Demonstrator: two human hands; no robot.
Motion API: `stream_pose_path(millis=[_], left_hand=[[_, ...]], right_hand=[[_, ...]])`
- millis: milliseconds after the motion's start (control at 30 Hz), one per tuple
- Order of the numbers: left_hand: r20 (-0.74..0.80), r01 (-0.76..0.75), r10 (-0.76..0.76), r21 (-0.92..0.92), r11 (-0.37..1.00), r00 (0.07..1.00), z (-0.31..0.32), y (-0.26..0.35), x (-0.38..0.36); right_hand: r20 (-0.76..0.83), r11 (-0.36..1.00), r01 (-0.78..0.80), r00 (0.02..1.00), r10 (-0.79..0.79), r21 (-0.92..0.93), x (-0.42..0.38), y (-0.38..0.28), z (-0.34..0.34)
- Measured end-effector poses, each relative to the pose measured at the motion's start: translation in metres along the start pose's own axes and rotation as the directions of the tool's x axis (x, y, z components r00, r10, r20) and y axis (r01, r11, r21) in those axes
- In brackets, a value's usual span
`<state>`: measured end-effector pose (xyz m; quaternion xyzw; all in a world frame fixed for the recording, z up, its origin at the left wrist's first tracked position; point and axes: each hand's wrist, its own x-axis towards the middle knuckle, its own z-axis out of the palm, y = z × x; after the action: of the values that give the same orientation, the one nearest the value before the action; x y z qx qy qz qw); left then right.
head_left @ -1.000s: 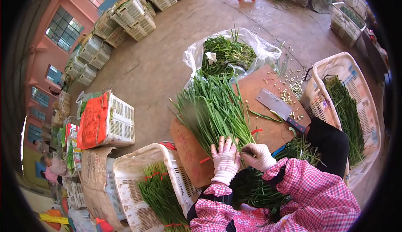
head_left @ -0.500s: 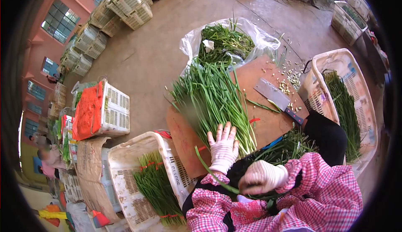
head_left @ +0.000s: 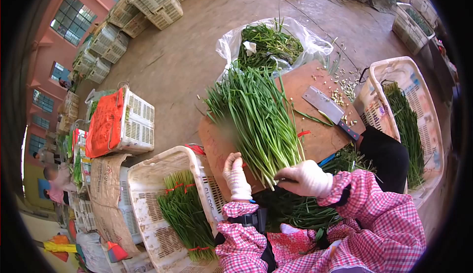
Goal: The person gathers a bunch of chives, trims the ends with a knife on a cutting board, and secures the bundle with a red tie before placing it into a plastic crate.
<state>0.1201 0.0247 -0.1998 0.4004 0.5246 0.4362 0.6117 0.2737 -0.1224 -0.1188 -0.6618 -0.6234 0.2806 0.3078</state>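
A large pile of long green stalks (head_left: 256, 120) lies on the brown board (head_left: 315, 145), pale ends toward me. My left hand (head_left: 236, 179), in a whitish glove, is beside the pile's lower left edge, fingers curled together; whatever may be between them is hidden. At the pale ends, my right hand (head_left: 308, 178), also gloved, has its thumb and fingers closed around stalk tips. A cleaver (head_left: 322, 104) with a dark handle rests on the board to the right of the pile. One loose stalk (head_left: 313, 118) and a red band (head_left: 304, 133) lie between them.
Loose greens (head_left: 305, 214) cover my lap. White crates with greens stand at left (head_left: 199, 194) and right (head_left: 389, 120). Beyond the board is a clear plastic bag (head_left: 308, 39) of greens. Cut bits (head_left: 347, 90) litter the area around the cleaver. People (head_left: 56, 177) are at far left.
My left hand has come off the pile toward its left edge, its fingers now curled. My right hand has moved up to the pale ends. The long stalk near my lap is no longer visible there.
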Motion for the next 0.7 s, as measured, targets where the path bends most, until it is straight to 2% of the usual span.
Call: stream_pose_path(millis=[100,167,233,267,333,367,433,500,700], left_hand=[[0.037,0.08,-0.082,0.043,0.996,0.996,0.001,-0.022,0.003],[0.079,0.119,-0.126,0.082,0.989,0.989,0.004,-0.025,0.001],[0.075,0.035,-0.053,0.224,0.974,0.996,-0.001,-0.045,0.011],[0.073,0.037,-0.054,0.225,0.974,0.996,-0.004,-0.053,0.015],[0.062,-0.055,0.032,0.403,0.913,0.998,-0.006,-0.058,0.017],[0.06,-0.051,0.029,0.405,0.913,0.998,-0.006,-0.061,0.017],[0.043,-0.071,0.057,0.453,0.889,0.997,-0.006,-0.064,0.017],[0.049,-0.09,0.077,0.466,0.88,0.996,-0.006,-0.067,0.016],[0.068,-0.121,0.102,0.443,0.888,0.992,-0.004,-0.057,0.01]], right_hand=[[-0.051,0.994,0.058,0.997,-0.063,-0.094,0.028,0.002,0.019],[-0.042,0.992,0.041,0.998,-0.046,-0.118,0.045,0.006,0.029],[0.04,0.968,0.009,0.999,0.002,-0.251,0.059,0.013,0.037],[0.049,0.957,-0.011,0.998,0.026,-0.291,0.065,0.018,0.041],[0.068,0.95,-0.029,0.996,0.053,-0.31,0.068,0.023,0.04],[0.083,0.942,-0.047,0.993,0.079,-0.331,0.069,0.026,0.039],[0.076,0.943,-0.07,0.992,0.1,-0.325,0.068,0.028,0.038],[-0.013,0.963,-0.096,0.995,0.096,-0.25,0.066,0.031,0.039],[-0.018,0.959,-0.142,0.99,0.142,-0.245,0.065,0.032,0.04]])
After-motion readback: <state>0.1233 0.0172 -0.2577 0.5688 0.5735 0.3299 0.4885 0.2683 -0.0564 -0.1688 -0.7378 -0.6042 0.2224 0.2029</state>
